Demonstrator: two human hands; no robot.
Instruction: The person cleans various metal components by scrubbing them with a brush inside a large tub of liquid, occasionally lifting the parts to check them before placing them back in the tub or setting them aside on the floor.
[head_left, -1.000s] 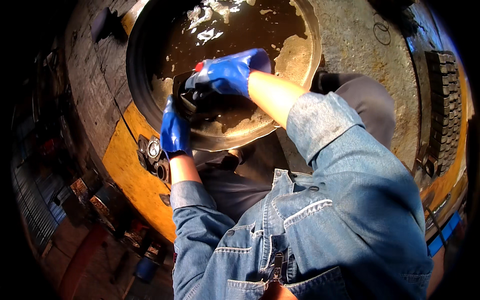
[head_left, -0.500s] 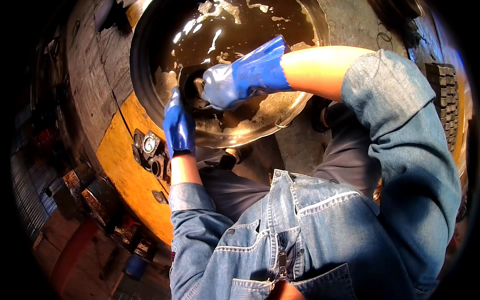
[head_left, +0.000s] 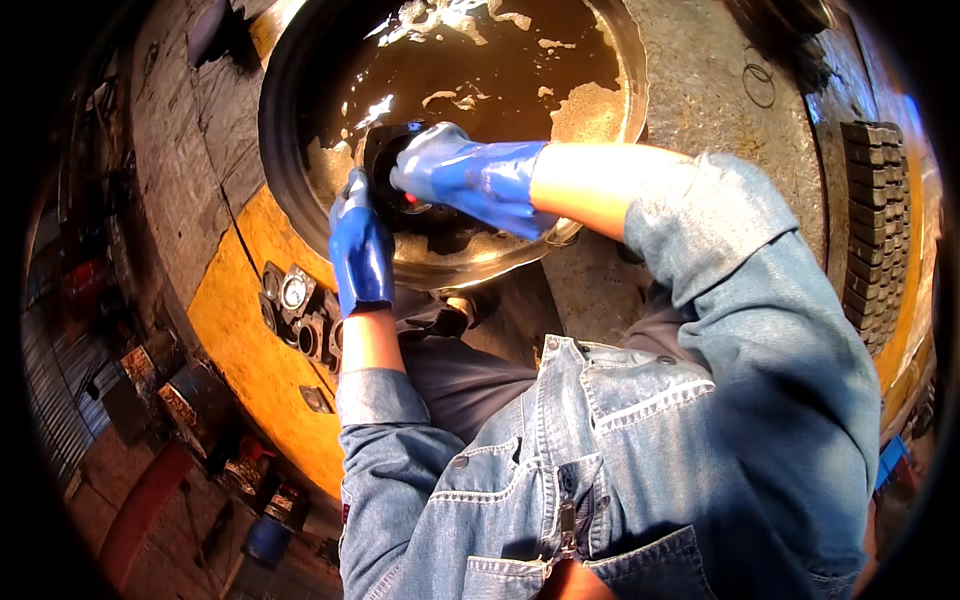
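Both hands wear blue rubber gloves and work at a dark round part (head_left: 395, 175) sitting in a wide metal basin (head_left: 610, 60) of brown oily liquid (head_left: 480, 70). The left hand (head_left: 360, 245) has its fingers curled close against the part's near-left edge. The right hand (head_left: 465, 180) lies over the top of it, fingers bent down around the far side, so the part sits between the two sets of fingertips. Just below the left wrist, small round metal pieces (head_left: 295, 300) lie on a yellow surface (head_left: 250, 370). The gloves look wet, so I judge the part could slip from the fingers and splash liquid over the basin's rim
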